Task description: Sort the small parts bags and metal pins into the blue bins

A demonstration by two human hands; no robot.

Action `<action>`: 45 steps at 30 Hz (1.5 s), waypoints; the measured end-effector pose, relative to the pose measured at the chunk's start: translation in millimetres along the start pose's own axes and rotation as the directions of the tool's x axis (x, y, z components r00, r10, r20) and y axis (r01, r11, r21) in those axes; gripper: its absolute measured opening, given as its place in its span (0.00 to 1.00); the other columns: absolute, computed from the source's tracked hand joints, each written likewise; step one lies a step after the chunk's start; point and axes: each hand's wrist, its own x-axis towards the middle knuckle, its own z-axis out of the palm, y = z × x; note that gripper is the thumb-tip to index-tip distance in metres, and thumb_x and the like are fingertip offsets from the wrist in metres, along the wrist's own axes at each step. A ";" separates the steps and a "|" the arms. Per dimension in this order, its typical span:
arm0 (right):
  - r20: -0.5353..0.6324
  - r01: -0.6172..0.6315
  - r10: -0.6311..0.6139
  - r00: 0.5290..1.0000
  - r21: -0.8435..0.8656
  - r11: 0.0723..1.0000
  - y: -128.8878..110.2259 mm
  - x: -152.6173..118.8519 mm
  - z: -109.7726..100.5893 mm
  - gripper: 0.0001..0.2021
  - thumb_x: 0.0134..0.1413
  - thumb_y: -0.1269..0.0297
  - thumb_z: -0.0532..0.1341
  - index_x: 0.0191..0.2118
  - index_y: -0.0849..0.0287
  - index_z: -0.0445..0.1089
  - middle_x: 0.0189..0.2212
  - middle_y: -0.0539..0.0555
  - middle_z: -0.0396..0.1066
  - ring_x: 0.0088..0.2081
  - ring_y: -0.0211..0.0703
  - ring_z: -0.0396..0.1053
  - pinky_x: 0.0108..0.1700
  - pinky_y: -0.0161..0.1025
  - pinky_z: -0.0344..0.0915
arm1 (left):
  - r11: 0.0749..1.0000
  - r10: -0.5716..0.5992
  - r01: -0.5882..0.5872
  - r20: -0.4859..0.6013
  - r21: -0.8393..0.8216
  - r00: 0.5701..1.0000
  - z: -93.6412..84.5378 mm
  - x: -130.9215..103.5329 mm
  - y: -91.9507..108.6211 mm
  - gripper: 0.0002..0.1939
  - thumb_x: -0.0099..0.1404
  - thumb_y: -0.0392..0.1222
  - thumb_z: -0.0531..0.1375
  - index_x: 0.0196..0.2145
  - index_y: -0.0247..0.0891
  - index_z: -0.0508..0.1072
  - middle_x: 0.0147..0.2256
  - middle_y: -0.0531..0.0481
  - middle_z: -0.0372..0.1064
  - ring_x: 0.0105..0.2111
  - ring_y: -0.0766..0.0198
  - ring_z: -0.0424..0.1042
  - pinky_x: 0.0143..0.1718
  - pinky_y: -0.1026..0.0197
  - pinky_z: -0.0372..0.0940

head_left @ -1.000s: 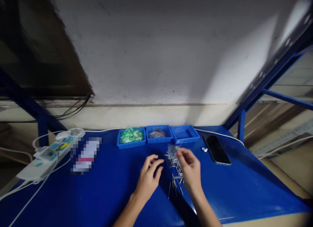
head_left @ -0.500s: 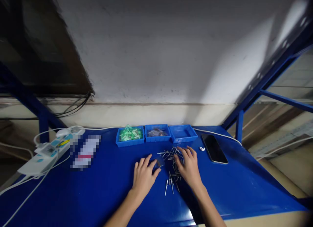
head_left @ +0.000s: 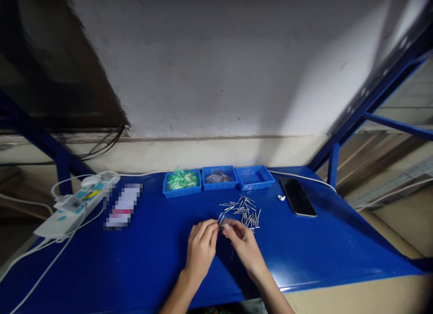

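A small clear plastic bag point(head_left: 222, 219) is pinched between my two hands, above the middle of the table. My left hand point(head_left: 203, 245) has its fingers closed on the bag's left side. From the right, the thumb and curled fingers of my right hand point(head_left: 245, 245) close on the bag too; whether a rivet is also between them is hidden. Just beyond my right hand lies a loose pile of thin silver blind rivets point(head_left: 248, 210) on the blue table point(head_left: 145, 255). Part of a single rivet point(head_left: 232, 253) shows between my wrists.
Three blue bins stand along the back: one with green packets point(head_left: 182, 179), one with clear packets point(head_left: 219, 177), and an empty bin point(head_left: 255, 177). To the right are a white earbud point(head_left: 281, 197) and a black phone point(head_left: 298, 196). A power strip point(head_left: 76, 208) with cables lies left.
My right hand has left the rivet pile and moved left to the bag. My left hand has closed on the bag, and both hands have come together.
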 end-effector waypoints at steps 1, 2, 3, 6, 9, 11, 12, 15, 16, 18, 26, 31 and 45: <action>-0.009 -0.003 0.004 1.000 0.068 0.998 -2.3 2.1 0.3 0.19 0.51 0.50 0.59 0.38 0.62 0.72 0.31 0.56 0.74 0.33 0.46 0.71 0.36 0.40 0.67 | 0.999 0.018 -0.018 -0.009 -0.045 1.000 -0.1 -3.6 3.5 0.10 0.67 0.35 0.51 0.39 0.40 0.72 0.40 0.48 0.73 0.40 0.62 0.71 0.42 0.59 0.63; -0.048 0.020 -0.015 0.999 0.099 0.995 -5.8 3.3 -1.4 0.18 0.50 0.50 0.60 0.36 0.62 0.72 0.30 0.56 0.74 0.32 0.45 0.71 0.35 0.40 0.67 | 0.997 0.017 -0.018 -0.008 -0.074 1.000 -0.1 -7.6 7.9 0.11 0.67 0.35 0.50 0.40 0.40 0.72 0.41 0.47 0.72 0.41 0.62 0.70 0.44 0.59 0.63; -0.114 0.069 -0.058 0.992 0.092 0.993 -11.2 4.0 -5.1 0.16 0.50 0.52 0.61 0.35 0.62 0.72 0.30 0.56 0.74 0.32 0.45 0.71 0.35 0.40 0.67 | 0.996 0.000 0.000 0.008 -0.086 1.000 -0.1 -11.9 13.0 0.11 0.67 0.35 0.50 0.42 0.41 0.71 0.43 0.47 0.72 0.43 0.62 0.70 0.45 0.59 0.63; -0.386 0.364 -0.392 0.835 -0.147 0.920 -41.4 8.0 -24.9 0.09 0.52 0.60 0.61 0.37 0.59 0.73 0.33 0.55 0.74 0.35 0.44 0.71 0.38 0.42 0.67 | 0.995 -0.088 0.094 0.130 -0.036 0.988 0.7 -23.7 31.2 0.15 0.66 0.40 0.52 0.50 0.42 0.68 0.50 0.44 0.67 0.49 0.57 0.66 0.49 0.54 0.62; -0.521 0.624 -0.783 0.339 -0.498 0.602 -84.5 26.4 -43.4 0.10 0.53 0.69 0.60 0.42 0.54 0.71 0.38 0.54 0.71 0.39 0.44 0.69 0.42 0.45 0.65 | 0.993 -0.121 0.116 0.296 0.036 0.947 7.7 -28.8 48.3 0.27 0.62 0.48 0.55 0.59 0.42 0.59 0.59 0.42 0.56 0.58 0.49 0.56 0.53 0.46 0.59; -0.465 0.621 -0.876 0.132 -0.650 0.438 -105.6 47.3 -47.7 0.14 0.54 0.71 0.58 0.47 0.53 0.68 0.40 0.54 0.69 0.42 0.45 0.68 0.44 0.46 0.64 | 0.993 -0.110 0.087 0.397 0.074 0.911 19.0 -26.1 55.9 0.35 0.60 0.53 0.56 0.62 0.44 0.51 0.63 0.43 0.46 0.61 0.45 0.48 0.55 0.40 0.53; -0.347 0.598 -0.925 0.155 -0.712 0.367 -110.3 58.3 -47.8 0.14 0.55 0.71 0.57 0.47 0.53 0.68 0.39 0.55 0.70 0.43 0.45 0.67 0.45 0.46 0.63 | 0.993 -0.107 0.073 0.439 0.094 0.892 26.4 -22.9 58.2 0.37 0.60 0.54 0.56 0.63 0.45 0.48 0.64 0.43 0.42 0.62 0.44 0.45 0.56 0.37 0.50; 0.104 0.533 -0.835 0.540 -0.811 0.244 -97.0 82.4 -48.0 0.15 0.57 0.63 0.56 0.49 0.55 0.67 0.43 0.57 0.70 0.45 0.50 0.65 0.44 0.48 0.63 | 0.987 -0.116 0.042 0.506 0.155 0.855 48.7 -8.1 59.1 0.37 0.62 0.56 0.52 0.64 0.46 0.45 0.65 0.43 0.38 0.64 0.42 0.38 0.56 0.29 0.41; 0.180 0.503 -0.744 0.644 -0.832 0.234 -85.2 85.5 -50.7 0.16 0.57 0.59 0.56 0.51 0.56 0.67 0.44 0.58 0.70 0.46 0.51 0.64 0.43 0.48 0.63 | 0.984 -0.122 0.037 0.506 0.175 0.854 53.4 -2.0 57.3 0.36 0.62 0.57 0.51 0.64 0.45 0.45 0.65 0.43 0.38 0.64 0.43 0.37 0.56 0.29 0.39; 0.167 0.422 -0.641 0.749 -0.866 0.268 -57.3 84.7 -62.7 0.17 0.58 0.56 0.54 0.50 0.57 0.68 0.42 0.59 0.71 0.46 0.52 0.64 0.43 0.47 0.62 | 0.978 -0.127 0.028 0.485 0.206 0.865 54.9 10.9 50.2 0.35 0.63 0.57 0.49 0.64 0.43 0.46 0.65 0.43 0.37 0.64 0.45 0.36 0.57 0.30 0.39; 0.090 0.328 -0.573 0.814 -0.886 0.327 4.1 78.0 -119.0 0.21 0.58 0.53 0.53 0.51 0.60 0.66 0.44 0.61 0.70 0.49 0.54 0.63 0.50 0.50 0.60 | 0.864 -0.364 0.344 -0.016 0.368 0.931 1.3 60.1 -28.0 0.29 0.65 0.55 0.48 0.60 0.38 0.55 0.64 0.36 0.42 0.64 0.42 0.37 0.55 0.31 0.46; 0.149 0.341 -0.526 0.837 -0.894 0.290 12.4 106.1 -99.4 0.25 0.58 0.52 0.52 0.60 0.55 0.57 0.57 0.61 0.59 0.60 0.57 0.51 0.53 0.56 0.57 | 0.886 -0.323 0.332 -0.083 0.324 0.943 -1.6 80.2 -85.2 0.26 0.65 0.49 0.52 0.56 0.33 0.60 0.59 0.33 0.51 0.63 0.43 0.41 0.57 0.38 0.49; 0.075 0.310 -0.447 0.891 -0.820 0.481 31.4 73.6 -111.2 0.26 0.60 0.51 0.50 0.58 0.61 0.59 0.56 0.63 0.60 0.59 0.52 0.56 0.59 0.53 0.55 | 0.978 -0.133 0.102 0.161 0.184 0.978 25.2 56.2 -13.9 0.12 0.65 0.36 0.51 0.44 0.44 0.70 0.43 0.49 0.71 0.45 0.58 0.67 0.55 0.45 0.54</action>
